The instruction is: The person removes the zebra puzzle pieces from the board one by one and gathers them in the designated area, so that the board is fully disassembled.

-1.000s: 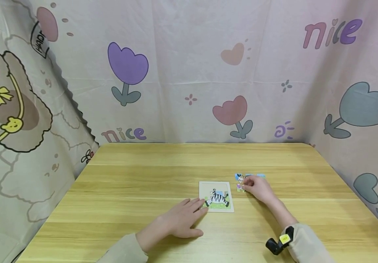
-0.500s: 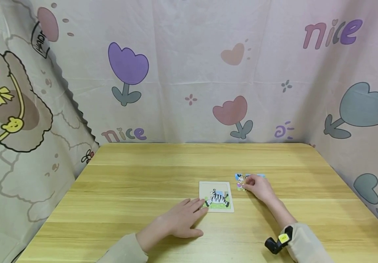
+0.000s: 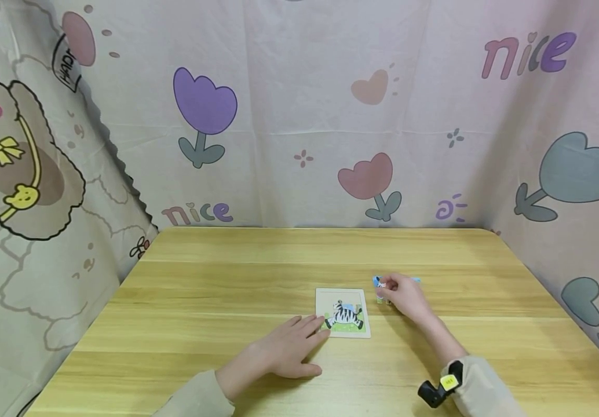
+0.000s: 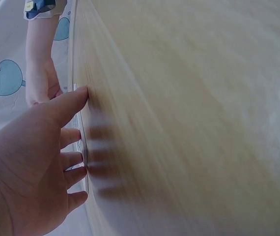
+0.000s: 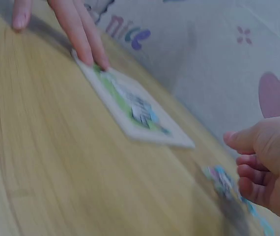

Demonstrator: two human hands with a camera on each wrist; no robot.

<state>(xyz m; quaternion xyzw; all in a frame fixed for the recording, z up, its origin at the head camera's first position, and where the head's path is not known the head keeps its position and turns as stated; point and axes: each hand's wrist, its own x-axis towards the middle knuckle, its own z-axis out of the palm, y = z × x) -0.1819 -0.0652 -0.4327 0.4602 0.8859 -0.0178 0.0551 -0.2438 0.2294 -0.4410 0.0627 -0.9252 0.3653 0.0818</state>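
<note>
A pale-framed zebra puzzle board (image 3: pixel 327 296) lies flat on the table, its picture partly filled with a striped body over green. My left hand (image 3: pixel 290 346) lies palm down with straight fingers, the fingertips resting on the board's left edge. Over several loose puzzle pieces (image 3: pixel 376 281) to the right of the board, my right hand (image 3: pixel 409 298) has its thumb and fingers bent. In the right wrist view no piece shows beyond the thumb tip (image 5: pixel 230 139), and the index finger is hidden; I cannot tell whether it pinches a piece. The hand covers part of the pieces.
The wooden table (image 3: pixel 216 272) runs back to a hanging patterned cloth (image 3: pixel 289 104), with another cloth along the left side. A black wrist camera (image 3: pixel 432 394) sits on the right sleeve.
My right hand has shifted slightly up and to the left, and now covers more of the zebra-head and purple-patterned pieces. My left hand and the board keep their places.
</note>
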